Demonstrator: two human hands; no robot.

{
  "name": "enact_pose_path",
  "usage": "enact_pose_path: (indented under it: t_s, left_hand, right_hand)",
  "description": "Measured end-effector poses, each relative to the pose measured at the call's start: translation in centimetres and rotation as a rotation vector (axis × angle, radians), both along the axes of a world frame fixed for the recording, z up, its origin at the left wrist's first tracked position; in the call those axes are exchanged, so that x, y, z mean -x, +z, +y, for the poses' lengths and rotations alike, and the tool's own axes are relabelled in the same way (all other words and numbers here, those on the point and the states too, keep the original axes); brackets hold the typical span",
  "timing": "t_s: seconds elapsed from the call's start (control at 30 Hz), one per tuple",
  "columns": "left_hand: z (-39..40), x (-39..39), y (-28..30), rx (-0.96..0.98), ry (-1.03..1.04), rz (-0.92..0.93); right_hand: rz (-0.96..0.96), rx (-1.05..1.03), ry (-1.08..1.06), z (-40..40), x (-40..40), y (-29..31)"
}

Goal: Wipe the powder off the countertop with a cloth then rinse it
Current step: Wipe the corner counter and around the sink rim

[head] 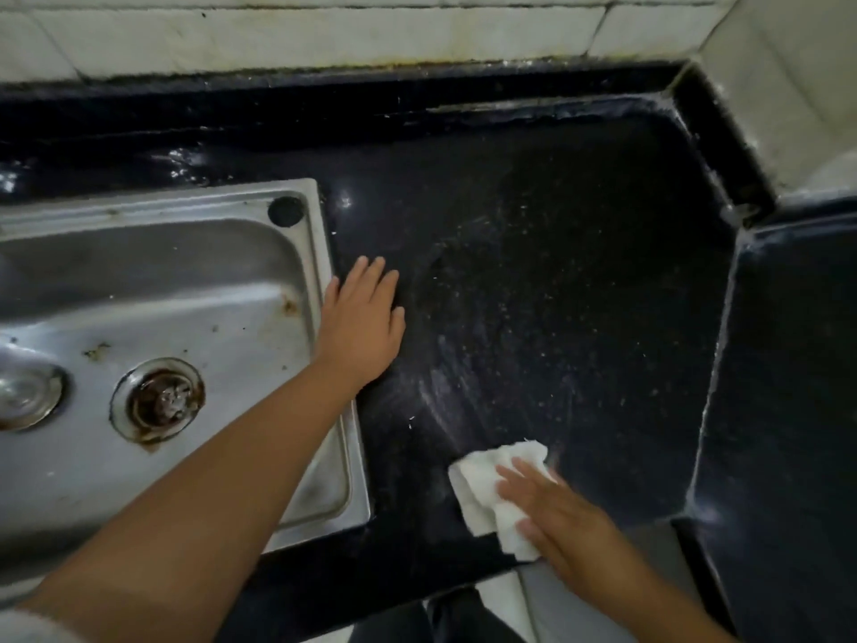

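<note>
A dark countertop [579,215] carries scattered white powder specks [524,299] and faint curved wipe streaks. A crumpled white cloth [482,484] lies near the front edge of the counter. My right hand [556,517] presses flat on the cloth with straight fingers. My left hand [361,317] rests flat on the counter beside the sink's right rim, fingers spread, holding nothing.
A steel sink [320,252] with a rusty drain [160,401] sits at the left. White tiled walls [324,34] close the back and right. The counter turns a corner at the right [788,364]. The floor shows below the front edge.
</note>
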State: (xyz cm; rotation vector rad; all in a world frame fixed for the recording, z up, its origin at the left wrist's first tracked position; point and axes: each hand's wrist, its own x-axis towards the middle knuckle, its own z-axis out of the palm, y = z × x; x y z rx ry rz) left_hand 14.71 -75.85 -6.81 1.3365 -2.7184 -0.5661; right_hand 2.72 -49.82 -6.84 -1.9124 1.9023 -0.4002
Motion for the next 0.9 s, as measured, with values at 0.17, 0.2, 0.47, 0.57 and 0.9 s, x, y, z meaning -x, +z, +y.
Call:
enact_pose_path:
  t_s: [0.17,0.2,0.47,0.57,0.9]
  left_hand:
    - [2.2,1.6,0.6,0.014,-0.242,-0.082]
    - [2.6,1.7,0.7,0.016,-0.265,-0.096]
    - [4.9,0.1,0.8,0.006,-0.271,-0.162]
    - [6.4,-1.3,1.1,0.004,-0.245,-0.141]
    - [13.4,-8.0,1.9,0.062,-0.057,-0.051]
  right_hand:
    - [-0.15,0.191,-0.539,-1.8,2.9,3.9]
    - [-0.166,0.143,-0.58,-2.8,3.5,3.5]
    - [-0.047,-0.191,-0.285,0.0,-0.8,0.5]
    - [-0.119,-0.275,-0.074,5.2,-0.6,1.4]
    - [-0.262,-0.138,-0.146,8.4,1.1,6.0]
